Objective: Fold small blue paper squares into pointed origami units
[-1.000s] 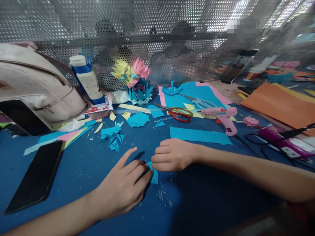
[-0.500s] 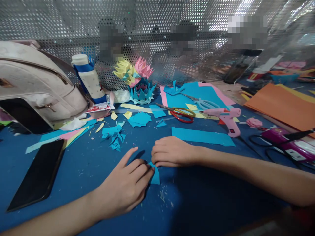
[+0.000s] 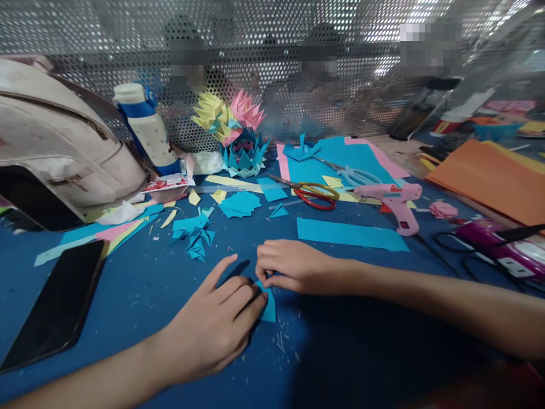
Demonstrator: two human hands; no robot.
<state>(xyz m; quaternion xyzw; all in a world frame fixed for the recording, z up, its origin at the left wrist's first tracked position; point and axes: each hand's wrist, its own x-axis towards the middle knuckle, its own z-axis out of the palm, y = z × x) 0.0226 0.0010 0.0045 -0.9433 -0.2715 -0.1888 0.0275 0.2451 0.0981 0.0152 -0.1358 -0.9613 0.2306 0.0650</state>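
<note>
A small piece of blue paper [image 3: 269, 309] lies on the blue tabletop, partly covered by my hands. My left hand [image 3: 223, 318] presses on its left side with bent fingers, one outer finger stretched away from the rest. At the paper's upper end, the fingers of my right hand [image 3: 293, 264] are curled and pinched together on it. Exactly how the paper is folded there is hidden under the fingertips. Folded blue paper pieces [image 3: 196, 236] sit beyond my left hand. A long blue paper strip [image 3: 351, 236] lies just past my right hand.
Red-and-yellow-handled scissors [image 3: 317, 193], a pink glue gun [image 3: 394, 201] and paper flowers [image 3: 242, 153] stand or lie farther back. Phone [image 3: 59, 301], backpack [image 3: 63, 142] and bottle [image 3: 147, 128] are on the left. Orange paper [image 3: 489, 179] and a purple device [image 3: 494, 244] with cables are right.
My right hand has shifted slightly left, its fingertips more tightly pinched at the paper's upper end. My left hand stays nearly in place. The camera view has shifted a little.
</note>
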